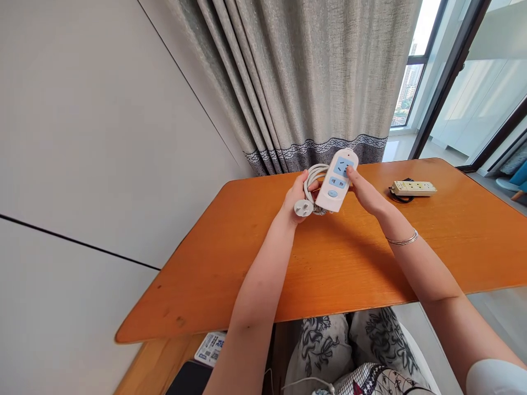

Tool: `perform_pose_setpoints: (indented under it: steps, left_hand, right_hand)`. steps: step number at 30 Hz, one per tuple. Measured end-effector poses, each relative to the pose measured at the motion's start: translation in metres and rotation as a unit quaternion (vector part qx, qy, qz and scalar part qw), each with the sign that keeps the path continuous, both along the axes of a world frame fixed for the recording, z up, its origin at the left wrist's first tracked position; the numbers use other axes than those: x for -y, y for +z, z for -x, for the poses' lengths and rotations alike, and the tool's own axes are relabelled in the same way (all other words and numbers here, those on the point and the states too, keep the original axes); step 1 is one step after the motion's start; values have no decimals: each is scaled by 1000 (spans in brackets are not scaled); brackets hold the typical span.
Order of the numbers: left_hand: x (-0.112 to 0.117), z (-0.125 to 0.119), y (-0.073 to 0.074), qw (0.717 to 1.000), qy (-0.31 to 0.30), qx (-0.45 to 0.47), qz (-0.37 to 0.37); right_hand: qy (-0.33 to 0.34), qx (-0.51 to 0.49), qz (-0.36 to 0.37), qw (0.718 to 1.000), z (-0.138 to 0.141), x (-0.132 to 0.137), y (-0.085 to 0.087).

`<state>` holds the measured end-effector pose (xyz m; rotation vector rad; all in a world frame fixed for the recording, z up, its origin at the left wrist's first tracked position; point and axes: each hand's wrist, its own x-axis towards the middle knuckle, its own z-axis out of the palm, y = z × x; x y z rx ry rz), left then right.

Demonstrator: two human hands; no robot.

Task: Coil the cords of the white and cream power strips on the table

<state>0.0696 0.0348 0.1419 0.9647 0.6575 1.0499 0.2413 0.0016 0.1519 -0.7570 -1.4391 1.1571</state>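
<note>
A white power strip [338, 181] with light blue sockets is held tilted above the orange wooden table [329, 258]. My left hand [297, 198] is closed around its coiled white cable [313, 178], and the white plug [303, 208] hangs just below that hand. My right hand [364, 193] grips the strip's right side, thumb resting on its face. A silver bangle [403, 240] circles my right wrist.
A second, cream power strip [413, 188] with a dark cable lies on the table at the right. Grey curtains [304, 77] hang behind the table, and a white wall stands at the left. A card and a dark object lie on a lower surface by my lap.
</note>
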Motion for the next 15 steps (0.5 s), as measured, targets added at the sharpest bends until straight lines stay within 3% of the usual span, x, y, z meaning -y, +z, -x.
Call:
perform_pose_setpoints:
  steps: [5, 9, 15]
  left_hand:
    - [7, 2, -2, 998, 29, -51, -4]
    - [6, 1, -3, 995, 55, -77, 34]
    - [-6, -4, -6, 998, 0, 3, 69]
  right_hand:
    - [45, 16, 15, 999, -8, -1, -1]
    - [56, 43, 47, 996, -10, -7, -6]
    - [-14, -52, 21, 998, -2, -8, -3]
